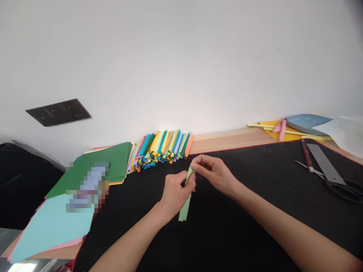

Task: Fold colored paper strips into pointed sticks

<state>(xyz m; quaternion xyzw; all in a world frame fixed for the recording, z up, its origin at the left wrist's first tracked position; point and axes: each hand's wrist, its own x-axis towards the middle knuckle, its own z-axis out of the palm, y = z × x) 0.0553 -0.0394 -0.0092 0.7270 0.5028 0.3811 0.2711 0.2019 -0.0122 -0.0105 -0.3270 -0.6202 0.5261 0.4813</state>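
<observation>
Above the black mat (227, 234), both hands are closed on a light green paper strip (185, 209). My left hand (178, 190) wraps its fingers round the strip's middle, and two ends hang below the fist. At the top end, the thumb and fingers of my right hand (214, 172) pinch the paper, which looks folded there. The fingers partly hide the fold. Beyond my hands, against the wall, a pile of folded colourful paper strips (163, 147) lies at the mat's far edge.
On the left are green paper sheets (113, 162) and light blue sheets (56, 226), with a blurred patch over them. At right lie black-handled scissors (348, 190), a metal ruler (324, 162) and a red-handled tool (307, 156). A blue-grey dish (306, 122) and paper scraps (279, 130) stand behind.
</observation>
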